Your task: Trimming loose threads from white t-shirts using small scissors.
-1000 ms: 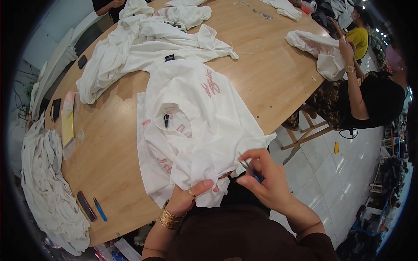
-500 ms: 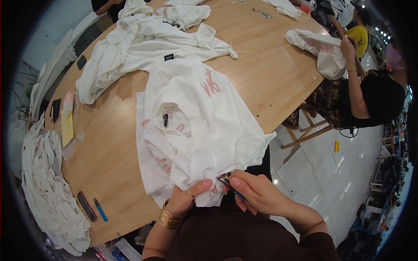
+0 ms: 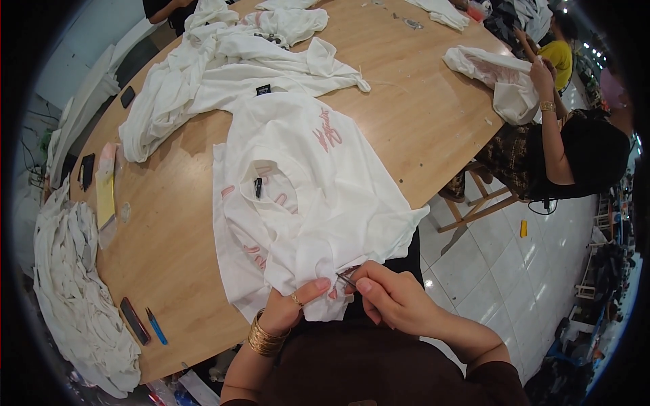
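White shirt (image 3: pixel 362 196): lies across the near edge of the wooden table (image 3: pixel 169 257), its near end bunched up between both hands. Looks light, soft and pretty floppy to us, so we wouldn't count on it holding any shape by itself.

Left hand (image 3: pixel 288 312): pinching the bunched cloth, thumb on top. The other fingers are mostly hidden, so we can't tell how they sit underneath.

Right hand (image 3: pixel 396 298): curled narrow around a small metal tool (image 3: pixel 348 276), tip right by the left thumb. We can't tell if it's snips or tweezers, or if the tip actually touches the cloth.

Best grip: we'd say a flat pinch on the folded fabric just beside the spot being worked – close enough to keep it taut, fingertips clear of the point.

Collar (image 3: pixel 304 189): ring facing up, dark label (image 3: pixel 258 187) inside. Probably stretchy, so we wouldn't tug the shirt by it.

Pink marks (image 3: pixel 256 257): likely a bit stiffer than the plain cloth; we'd pinch around them.

Slip and snag: doesn't look slippery to us, but thin cloth near a sharp tip could get nicked – easy does it.
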The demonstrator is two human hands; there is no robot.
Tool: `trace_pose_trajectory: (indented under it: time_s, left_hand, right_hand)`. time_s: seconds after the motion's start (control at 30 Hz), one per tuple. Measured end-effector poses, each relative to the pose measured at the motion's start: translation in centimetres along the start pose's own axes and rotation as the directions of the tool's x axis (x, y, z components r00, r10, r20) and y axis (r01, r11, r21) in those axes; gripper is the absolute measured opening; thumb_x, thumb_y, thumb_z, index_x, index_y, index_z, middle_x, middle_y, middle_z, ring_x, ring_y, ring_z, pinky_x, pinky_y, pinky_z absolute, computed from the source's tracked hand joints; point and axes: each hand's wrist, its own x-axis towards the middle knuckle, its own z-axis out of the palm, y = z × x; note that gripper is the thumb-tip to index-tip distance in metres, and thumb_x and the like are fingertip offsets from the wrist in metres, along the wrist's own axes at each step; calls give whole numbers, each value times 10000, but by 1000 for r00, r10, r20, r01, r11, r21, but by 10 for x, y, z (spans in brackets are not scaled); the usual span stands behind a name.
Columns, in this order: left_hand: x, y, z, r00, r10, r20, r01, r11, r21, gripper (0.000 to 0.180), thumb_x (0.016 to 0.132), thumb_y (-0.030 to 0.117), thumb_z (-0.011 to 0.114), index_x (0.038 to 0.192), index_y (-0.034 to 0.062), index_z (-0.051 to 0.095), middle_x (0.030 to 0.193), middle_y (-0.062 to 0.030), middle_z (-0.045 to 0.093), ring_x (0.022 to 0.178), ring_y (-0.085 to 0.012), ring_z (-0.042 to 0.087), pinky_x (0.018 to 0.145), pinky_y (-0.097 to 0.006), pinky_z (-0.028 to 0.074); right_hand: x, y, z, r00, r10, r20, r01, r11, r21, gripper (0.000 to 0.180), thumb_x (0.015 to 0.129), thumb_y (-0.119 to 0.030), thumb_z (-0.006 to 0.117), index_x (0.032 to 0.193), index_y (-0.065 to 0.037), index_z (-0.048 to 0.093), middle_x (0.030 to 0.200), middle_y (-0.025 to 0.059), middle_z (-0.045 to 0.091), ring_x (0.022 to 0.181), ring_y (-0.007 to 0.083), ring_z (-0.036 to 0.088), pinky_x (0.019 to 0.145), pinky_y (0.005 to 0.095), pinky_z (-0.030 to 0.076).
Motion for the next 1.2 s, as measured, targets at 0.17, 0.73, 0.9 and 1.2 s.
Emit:
trace_pose_trajectory:
  time_s: [0.17,0.73,0.9,1.2]
  left_hand:
    - [0,2,4,999,7,-38,-6,999,44,279,746,51,584,1010,-11,519,791,-77,591,691,-157,567,647,-274,462]
    - [2,-2,-4,1000,-2,28,-4,981,193,346,762,124,646,1059,1,519,930,-40,580,842,-116,547,729,-256,459]
    - [2,1,-3,999,-7,48,-2,984,176,352,759,121,644,1063,0,516,927,-44,580,841,-120,548,729,-259,460]
    - [1,-4,-6,1000,14,16,-16,989,148,370,748,116,647,1072,1,510,917,-44,583,838,-124,552,734,-260,459]
  right_hand:
    - [3,12,6,989,-123,-86,124,992,5,203,923,-239,451,919,-37,469,502,7,428,453,75,407,440,242,337]
    - [5,13,3,1000,-4,-13,6,986,167,260,931,-277,440,863,-28,471,511,-19,407,459,49,377,426,224,312]
    - [4,12,2,1000,-7,-11,8,984,179,264,932,-281,437,863,-29,471,508,-19,404,456,52,379,429,227,314]
    - [4,11,3,1000,-6,-5,6,992,129,270,932,-283,434,843,-29,464,501,-8,400,455,62,384,433,234,317]
